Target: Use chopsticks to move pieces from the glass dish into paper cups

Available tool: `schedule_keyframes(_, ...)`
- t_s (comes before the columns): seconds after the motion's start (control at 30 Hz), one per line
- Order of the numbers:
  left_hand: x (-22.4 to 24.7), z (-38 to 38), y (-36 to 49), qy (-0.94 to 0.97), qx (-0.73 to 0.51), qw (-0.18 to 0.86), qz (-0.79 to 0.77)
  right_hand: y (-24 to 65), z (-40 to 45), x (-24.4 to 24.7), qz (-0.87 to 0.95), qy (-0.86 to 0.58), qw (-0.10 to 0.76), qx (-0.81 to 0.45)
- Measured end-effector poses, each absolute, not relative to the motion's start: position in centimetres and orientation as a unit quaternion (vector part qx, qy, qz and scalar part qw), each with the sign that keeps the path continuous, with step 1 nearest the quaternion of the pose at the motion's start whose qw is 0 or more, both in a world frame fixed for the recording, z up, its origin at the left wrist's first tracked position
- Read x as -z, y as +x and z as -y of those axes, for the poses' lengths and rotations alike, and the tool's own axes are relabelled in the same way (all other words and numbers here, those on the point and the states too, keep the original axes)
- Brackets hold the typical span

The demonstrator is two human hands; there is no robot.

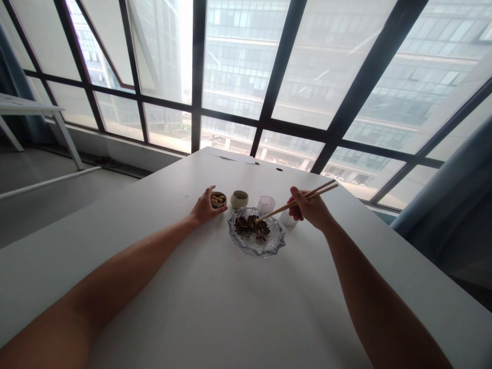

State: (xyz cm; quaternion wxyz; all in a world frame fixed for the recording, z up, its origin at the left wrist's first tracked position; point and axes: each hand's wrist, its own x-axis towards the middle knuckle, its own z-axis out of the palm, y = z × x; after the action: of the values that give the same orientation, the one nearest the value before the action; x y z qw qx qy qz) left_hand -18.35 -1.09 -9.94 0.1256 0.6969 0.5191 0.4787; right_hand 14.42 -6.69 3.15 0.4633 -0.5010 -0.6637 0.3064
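My left hand [204, 207] curves around a small cup [219, 205], thumb in front and fingers behind, and tan pieces like peanuts [219, 198] fill it. A pair of wooden chopsticks [284, 207] is gripped in my right hand [307, 206]. Their tips reach down to dark striped seeds [246, 225] heaped in a clear glass dish [257, 249] with a scalloped rim. Something pale shows at the tips, too small to make out. A white cup [288, 220] stands partly hidden behind my right hand.
Between my hands, behind the dish, stand a beige cup [239, 200] and a translucent cup [266, 204]. All rest on a white table [230, 307]. Large windows rise beyond its far edge. Another white table [26, 106] is at the left, and a blue curtain [442, 205] hangs at the right.
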Motion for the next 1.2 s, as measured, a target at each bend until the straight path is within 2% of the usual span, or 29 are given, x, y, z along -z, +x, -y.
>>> schedule_keyframes(0.13,10.0,1.1,-18.3,0.693,-0.491,0.13,-0.512,13.6,6.5,-3.1,0.594,-0.481,0.564,-0.311)
schedule_keyframes(0.2,10.0,1.1,-18.3,0.692,-0.494,0.133,-0.509,12.0,6.7,-3.1,0.589,-0.465,0.586,-0.305)
schedule_keyframes(0.37,10.2,0.9,-18.2,0.694,-0.501,0.144,-0.497,6.5,6.2,-2.8,0.628,-0.443,0.573,-0.286)
schedule_keyframes(0.5,10.1,0.8,-18.1,0.693,-0.5,0.166,-0.492,3.6,4.6,-1.8,0.645,-0.421,0.551,-0.321)
schedule_keyframes(0.6,10.1,0.7,-18.0,0.689,-0.496,0.172,-0.5,3.5,4.4,-1.5,0.661,-0.417,0.537,-0.317)
schedule_keyframes(0.73,10.2,0.6,-18.0,0.683,-0.5,0.179,-0.501,6.0,6.2,-2.6,0.642,-0.44,0.573,-0.257)
schedule_keyframes(0.8,10.3,0.6,-18.0,0.684,-0.503,0.177,-0.498,7.5,7.3,-3.2,0.661,-0.451,0.543,-0.253)
schedule_keyframes(1.0,10.1,0.8,-18.1,0.686,-0.49,0.164,-0.512,9.5,8.6,-3.8,0.745,-0.459,0.383,-0.297)
schedule_keyframes(1.2,10.0,0.9,-18.2,0.692,-0.484,0.162,-0.511,9.4,8.1,-3.1,0.78,-0.435,0.327,-0.31)
